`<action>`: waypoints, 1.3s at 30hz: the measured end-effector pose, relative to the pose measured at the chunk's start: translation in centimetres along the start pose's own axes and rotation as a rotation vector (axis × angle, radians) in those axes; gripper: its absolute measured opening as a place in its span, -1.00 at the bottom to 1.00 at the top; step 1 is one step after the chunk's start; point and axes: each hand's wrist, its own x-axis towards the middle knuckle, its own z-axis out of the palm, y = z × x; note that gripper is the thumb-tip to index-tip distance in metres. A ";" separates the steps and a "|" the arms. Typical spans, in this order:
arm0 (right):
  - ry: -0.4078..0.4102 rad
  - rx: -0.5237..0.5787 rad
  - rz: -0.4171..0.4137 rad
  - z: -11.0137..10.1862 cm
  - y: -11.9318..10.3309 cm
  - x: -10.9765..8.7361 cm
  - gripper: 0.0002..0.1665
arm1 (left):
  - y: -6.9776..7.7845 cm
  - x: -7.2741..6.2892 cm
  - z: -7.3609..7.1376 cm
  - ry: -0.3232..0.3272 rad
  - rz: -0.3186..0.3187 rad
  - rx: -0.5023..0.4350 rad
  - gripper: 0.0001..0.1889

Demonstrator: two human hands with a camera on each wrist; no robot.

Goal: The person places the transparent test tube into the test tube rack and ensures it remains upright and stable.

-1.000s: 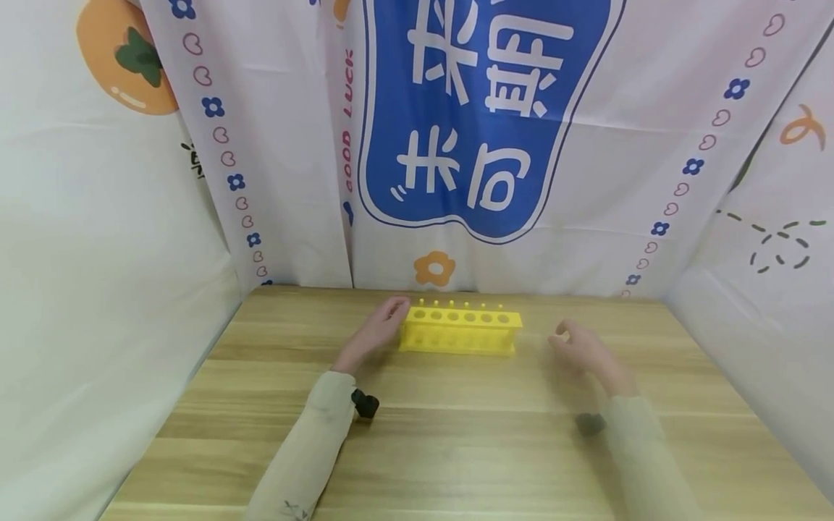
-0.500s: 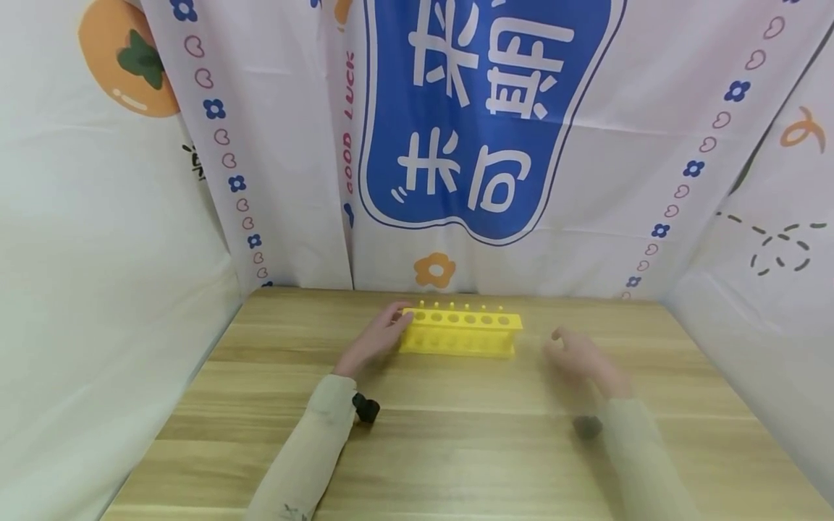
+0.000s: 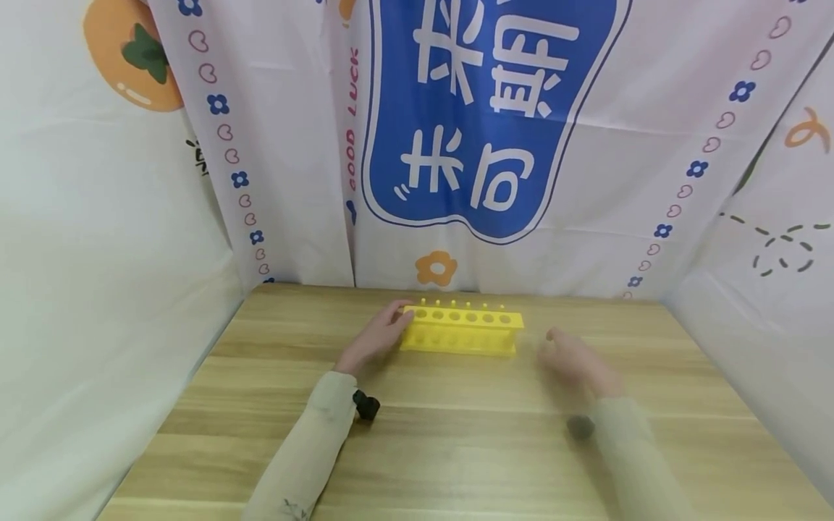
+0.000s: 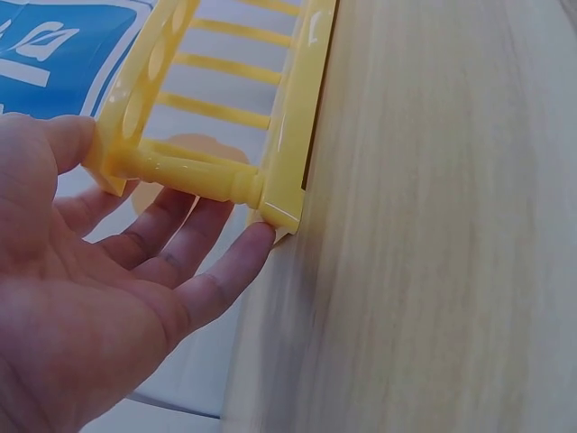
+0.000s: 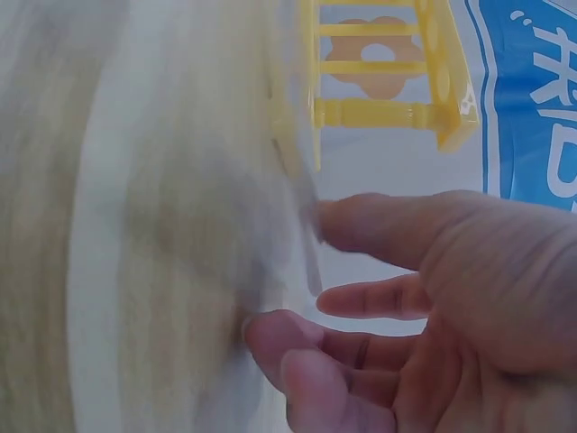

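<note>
A yellow test tube rack (image 3: 461,340) stands upright near the table's back edge, with a row of round holes and short pegs behind them. My left hand (image 3: 379,334) grips its left end. In the left wrist view the thumb lies at the top plate and the fingers curl around the end post (image 4: 194,174). To the right of the rack is my right hand (image 3: 576,360), blurred and apart from it. In the right wrist view its thumb and fingers are bent around a clear, thin object (image 5: 312,262), smeared by motion; its exact kind cannot be told.
The wood-grain table (image 3: 456,449) spreads in front of both hands. Behind the rack hangs a printed cloth (image 3: 300,181) with a blue panel. White cloth also closes off the left (image 3: 98,289) and right sides.
My left thumb has come down onto the rack's left end, where the hand now grips. My right hand has moved slightly left, closer to the rack. The rack has stayed in place.
</note>
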 end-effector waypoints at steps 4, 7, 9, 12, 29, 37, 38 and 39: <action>-0.002 -0.013 -0.001 -0.1 0.0 0.0 -0.34 | 0.0 0.0 -0.1 -0.001 -0.011 -0.006 -0.47; -0.006 -0.015 -0.002 0.0 0.2 0.1 -0.35 | -0.1 0.0 -0.1 0.005 -0.012 -0.008 -0.44; -0.008 -0.013 -0.002 0.0 0.3 0.2 -0.36 | -0.2 0.1 0.0 0.007 -0.009 -0.016 -0.43; -0.022 0.009 0.016 0.0 0.6 0.4 -0.36 | -0.2 0.2 0.0 0.012 -0.012 -0.027 -0.43; 0.003 0.155 0.062 -0.4 2.4 0.7 -0.28 | -0.2 0.1 -0.3 -0.001 -0.032 0.022 -0.40; 0.069 0.225 0.064 -1.3 2.3 0.8 -0.09 | -0.3 0.3 -0.3 -0.001 -0.029 0.009 -0.40; 0.070 0.233 0.068 -1.4 2.2 0.8 -0.07 | -0.3 0.3 -0.3 0.000 -0.029 0.006 -0.40; 0.068 0.238 0.075 -1.5 2.2 0.8 -0.06 | -0.3 0.3 -0.3 -0.001 -0.028 0.003 -0.40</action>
